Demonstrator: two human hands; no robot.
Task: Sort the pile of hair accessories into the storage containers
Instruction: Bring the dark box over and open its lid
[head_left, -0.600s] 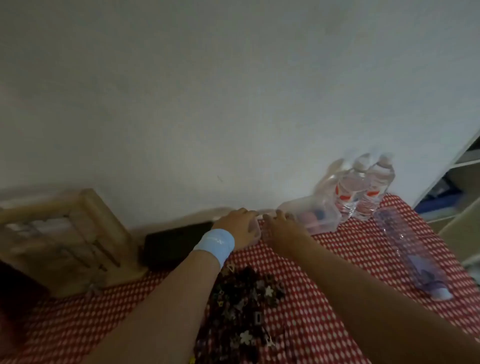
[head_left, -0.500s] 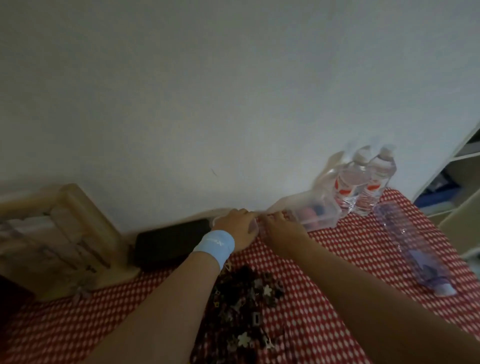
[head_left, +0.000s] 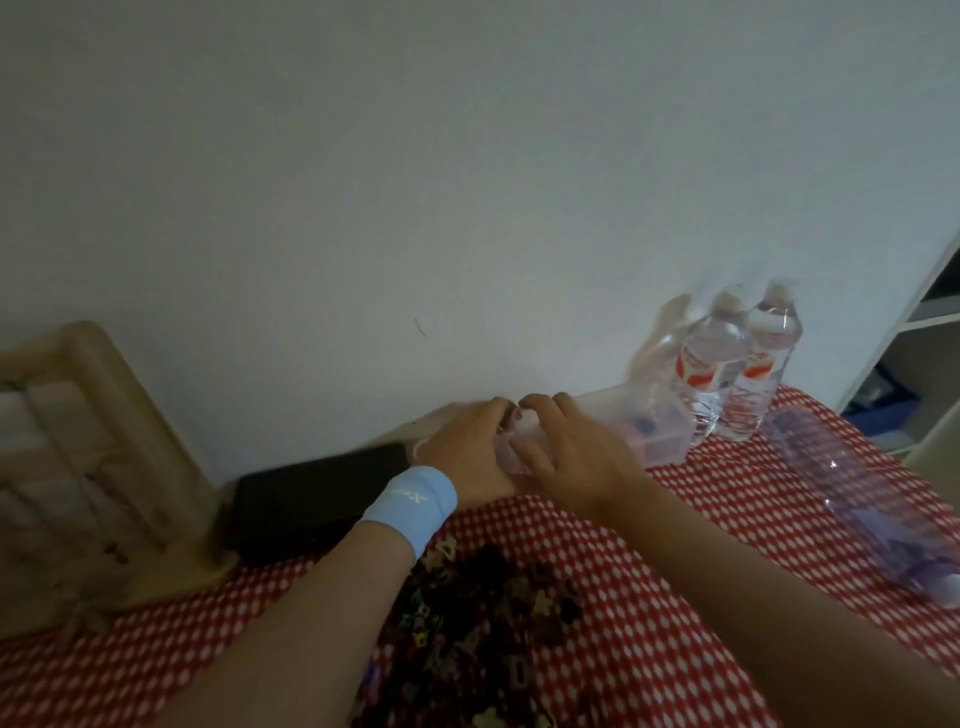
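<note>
Both hands have closed in: the left hand and right hand now clasp a small clear plastic container by the wall, its long axis unclear. Nearer lies the dark accessory pile on red checked cloth; a second container and bottles stand rightward.

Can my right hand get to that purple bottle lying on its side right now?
Probably not at once: the right hand and the left hand are both on a small clear container. Once it lets go, only bare tablecloth lies before the purple bottle.
</note>
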